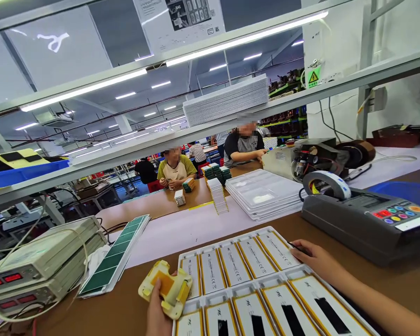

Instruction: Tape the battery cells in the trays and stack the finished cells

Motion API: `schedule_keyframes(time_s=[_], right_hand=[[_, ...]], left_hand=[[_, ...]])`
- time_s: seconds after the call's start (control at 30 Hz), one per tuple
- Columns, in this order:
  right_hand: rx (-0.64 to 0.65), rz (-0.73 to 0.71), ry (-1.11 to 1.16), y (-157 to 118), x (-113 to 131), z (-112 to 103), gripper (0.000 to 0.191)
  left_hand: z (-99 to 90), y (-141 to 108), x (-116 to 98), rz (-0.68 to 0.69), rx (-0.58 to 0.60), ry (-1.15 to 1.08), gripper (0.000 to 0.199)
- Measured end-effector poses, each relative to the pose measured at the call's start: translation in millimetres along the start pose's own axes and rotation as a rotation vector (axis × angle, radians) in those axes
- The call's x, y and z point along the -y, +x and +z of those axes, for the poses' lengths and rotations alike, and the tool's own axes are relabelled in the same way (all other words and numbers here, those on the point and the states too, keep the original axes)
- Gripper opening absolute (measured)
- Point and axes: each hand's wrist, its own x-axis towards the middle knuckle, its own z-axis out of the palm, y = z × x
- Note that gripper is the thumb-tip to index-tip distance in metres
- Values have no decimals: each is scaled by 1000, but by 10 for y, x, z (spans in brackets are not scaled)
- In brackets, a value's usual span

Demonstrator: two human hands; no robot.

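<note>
My left hand [157, 305] holds a cream-yellow plastic fixture [168, 285] with an orange patch, over the left edge of a white tray. Two rows of flat white battery packs [234, 265] with yellow edges lie in this tray [227, 241]. Several packs in the near row carry a black strip [292, 319]. At the tray's right edge, my right hand [317, 262] has its fingers closed around a thin dark object [298, 248]; its kind is unclear.
A tape dispenser [357, 224] with a tape roll [327, 183] stands right. Behind the tray are stacked white trays [262, 191]. Left are green-faced sheets [117, 254] and instruments [38, 261] with loose cables. A shelf [210, 122] crosses overhead. Two people [177, 169] sit opposite.
</note>
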Motion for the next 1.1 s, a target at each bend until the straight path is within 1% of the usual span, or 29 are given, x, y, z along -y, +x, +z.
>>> schedule_keyframes(time_s=[0.17, 0.37, 0.47, 0.6, 0.7, 0.93, 1.1], right_hand=[[6, 13, 24, 4, -16, -3, 37], [10, 32, 33, 20, -76, -9, 37], [21, 23, 27, 2, -65, -19, 36], [7, 12, 42, -12, -33, -23, 34], [-3, 27, 38, -11, -21, -20, 33], [-15, 44, 15, -27, 11, -18, 32], [-7, 31, 26, -41, 28, -18, 32]], left_hand=[[-27, 15, 9, -21, -16, -17, 35], [28, -37, -8, 6, -38, -2, 30], [60, -56, -19, -2, -71, 7, 29], [72, -51, -14, 32, -63, 12, 33], [70, -32, -8, 40, -80, 27, 33], [62, -1, -12, -13, -41, 9, 31], [54, -28, 0, 25, -20, 8, 34]])
